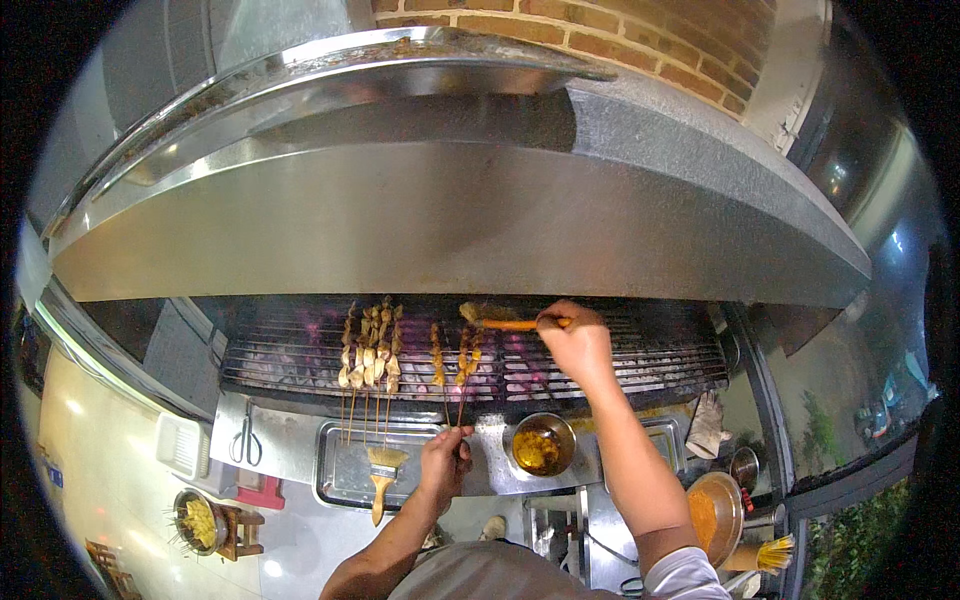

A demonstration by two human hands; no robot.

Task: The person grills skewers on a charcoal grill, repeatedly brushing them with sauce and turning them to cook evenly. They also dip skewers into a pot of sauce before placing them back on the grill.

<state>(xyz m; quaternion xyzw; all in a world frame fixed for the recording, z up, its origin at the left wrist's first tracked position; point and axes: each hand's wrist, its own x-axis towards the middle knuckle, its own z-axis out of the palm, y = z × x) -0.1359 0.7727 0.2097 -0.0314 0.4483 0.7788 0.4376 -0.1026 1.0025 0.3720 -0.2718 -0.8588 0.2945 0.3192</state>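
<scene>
My left hand (pixel 442 461) grips the lower ends of a few meat skewers (pixel 466 364) lying over the charcoal grill (pixel 615 364). In my right hand (pixel 574 337) is the orange handle of a basting brush (pixel 514 325); its bristles are above the upper ends of those skewers. To the left, several paler skewers (pixel 367 356) rest on the grate, their sticks reaching over a metal tray (pixel 324 465). A flat wooden-handled brush (pixel 381 480) lies across this tray. Between my forearms stands a steel bowl (pixel 570 435) holding yellow oily sauce (pixel 536 450).
A metal hood (pixel 450 217) overhangs the grill. Scissors (pixel 246 444) lie on the left ledge, a cloth glove (pixel 706 426) on the right. A bowl of orange powder (pixel 703 517) and bundled sticks (pixel 776 553) are lower right. A bowl of skewered food (pixel 199 523) stands on a wooden stool (pixel 240 534).
</scene>
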